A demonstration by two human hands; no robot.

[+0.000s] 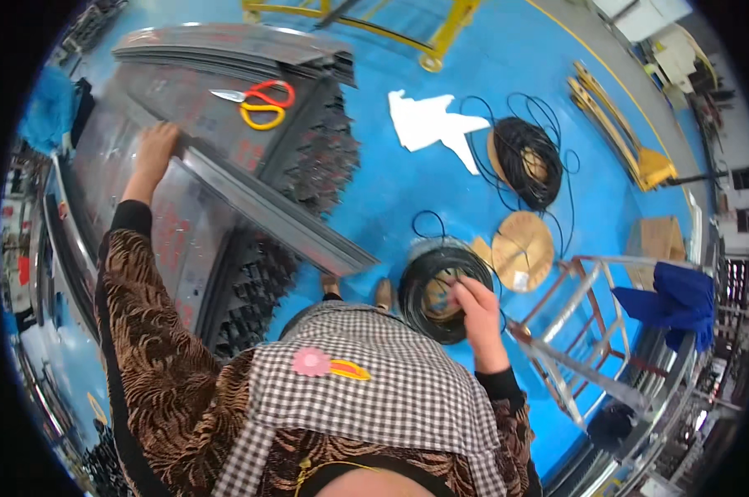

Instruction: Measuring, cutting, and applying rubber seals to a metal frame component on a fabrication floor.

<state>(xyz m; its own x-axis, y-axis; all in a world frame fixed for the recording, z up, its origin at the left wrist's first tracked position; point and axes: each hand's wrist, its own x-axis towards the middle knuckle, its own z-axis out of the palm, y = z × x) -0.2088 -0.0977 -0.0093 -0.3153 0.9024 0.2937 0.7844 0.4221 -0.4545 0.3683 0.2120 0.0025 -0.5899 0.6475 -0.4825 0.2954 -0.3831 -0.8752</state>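
Observation:
My left hand (155,151) is closed over the edge of a long grey profile strip (267,199), which lies slantwise across a stack of similar film-wrapped profiles (163,215). To the right, my right hand (480,315) is held above a coil of black cord (420,302), thumb and fingers pinched together. What sits between those fingers, if anything, is too small to make out. Scissors (267,106) with one red and one yellow handle rest on the stack, beyond my left hand.
On the blue floor lie a second black coil (530,161) with loose loops, a round cardboard disc (524,251) and white sheeting (432,124). A metal frame stool (569,331) stands at right, near dark blue cloth (677,302). Farther off are a yellow pallet truck (631,137) and yellow trolley (428,50).

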